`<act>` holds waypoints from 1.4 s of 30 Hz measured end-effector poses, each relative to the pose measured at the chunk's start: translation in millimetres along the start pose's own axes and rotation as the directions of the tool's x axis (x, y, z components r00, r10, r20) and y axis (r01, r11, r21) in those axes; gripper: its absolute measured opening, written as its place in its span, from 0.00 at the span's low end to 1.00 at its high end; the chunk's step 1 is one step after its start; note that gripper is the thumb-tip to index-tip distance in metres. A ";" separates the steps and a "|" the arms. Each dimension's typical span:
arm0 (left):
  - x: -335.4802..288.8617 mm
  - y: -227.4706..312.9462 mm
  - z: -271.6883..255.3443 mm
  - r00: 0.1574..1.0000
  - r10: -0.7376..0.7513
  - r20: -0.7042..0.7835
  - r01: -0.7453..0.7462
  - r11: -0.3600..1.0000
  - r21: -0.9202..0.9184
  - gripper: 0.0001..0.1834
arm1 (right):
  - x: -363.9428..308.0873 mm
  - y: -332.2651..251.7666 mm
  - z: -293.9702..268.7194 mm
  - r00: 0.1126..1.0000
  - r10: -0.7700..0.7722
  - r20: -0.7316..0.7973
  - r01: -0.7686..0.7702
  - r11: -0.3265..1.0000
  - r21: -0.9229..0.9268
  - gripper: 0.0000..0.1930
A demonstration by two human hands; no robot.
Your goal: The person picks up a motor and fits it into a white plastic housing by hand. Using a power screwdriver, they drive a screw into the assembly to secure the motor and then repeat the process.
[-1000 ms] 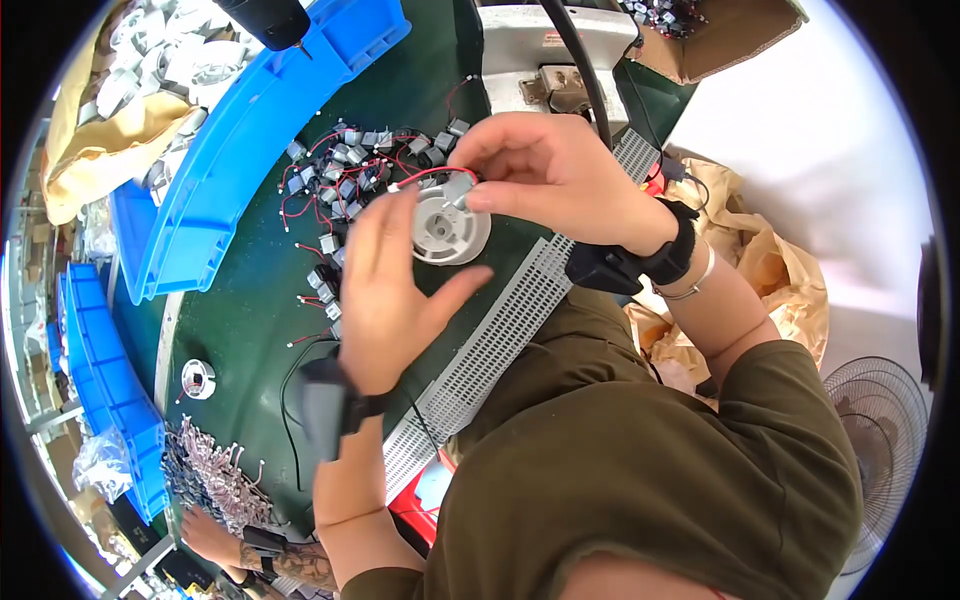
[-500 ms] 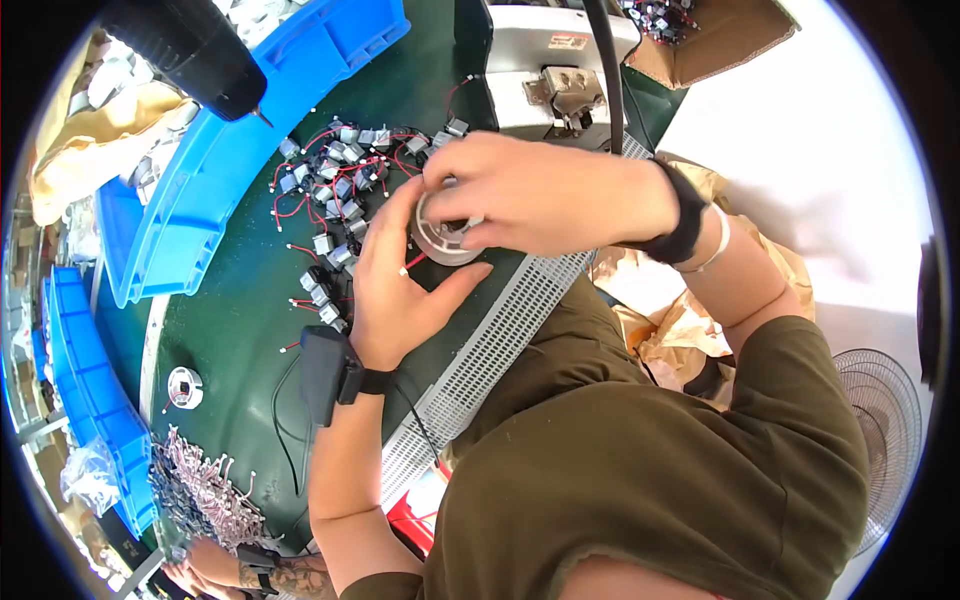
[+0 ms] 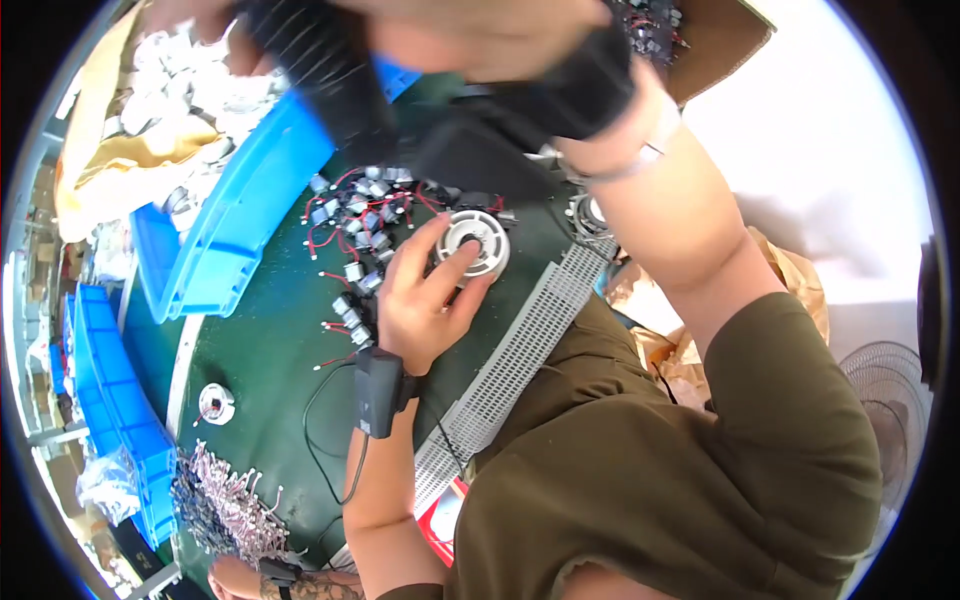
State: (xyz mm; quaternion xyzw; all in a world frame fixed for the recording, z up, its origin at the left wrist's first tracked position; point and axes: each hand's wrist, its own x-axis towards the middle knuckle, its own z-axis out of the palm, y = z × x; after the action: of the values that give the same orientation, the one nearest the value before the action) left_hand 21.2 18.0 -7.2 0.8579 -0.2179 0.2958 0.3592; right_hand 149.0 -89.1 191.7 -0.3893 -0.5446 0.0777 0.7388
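My left hand (image 3: 425, 300) holds a white round plastic housing (image 3: 489, 236) down on the green bench, one finger reaching into its centre and the others round its rim. Up at the top edge, my right hand (image 3: 450, 35) is smeared by motion and partly cut off. Its fingers wrap a black electric screwdriver (image 3: 325, 75), whose tip is blurred. Close beyond the housing lies a pile of small silver motors (image 3: 365, 215) with red wires.
Blue bins (image 3: 225, 240) line the left side, with white parts (image 3: 190, 75) behind them. Another white housing (image 3: 216, 403) and a heap of wired parts (image 3: 235, 500) lie on the bench (image 3: 270, 350). Another person's hand (image 3: 235, 578) is at bottom left. A perforated metal strip (image 3: 500, 385) runs along the bench edge.
My right hand has left the housing and gone up to the screwdriver, which has shifted right. My left hand stays on the housing, a finger now in its centre. The whole view has shifted slightly.
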 end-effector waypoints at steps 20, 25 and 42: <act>-7.5 -4.1 1.3 0.999 -0.012 0.042 0.010 0.999 0.038 0.20 | -123.6 -17.8 -76.0 0.895 -0.212 -0.392 0.030 0.907 -0.421 0.16; -7.6 -2.6 1.2 1.000 -0.014 0.026 0.013 1.000 0.028 0.20 | -125.7 -20.6 -64.9 0.831 -0.094 -0.548 -0.116 0.934 -0.337 0.15; -4.7 -4.3 6.6 0.999 -0.006 -0.039 0.005 1.000 -0.027 0.20 | -91.9 -29.8 -6.6 0.809 0.161 -0.566 -0.222 0.974 -0.040 0.21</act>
State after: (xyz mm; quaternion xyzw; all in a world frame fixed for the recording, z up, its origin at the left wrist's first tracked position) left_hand 22.6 16.6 -16.2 0.8477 -0.2127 0.3085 0.3756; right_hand 109.2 -162.2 142.3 -0.4856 -0.2658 0.0062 0.8327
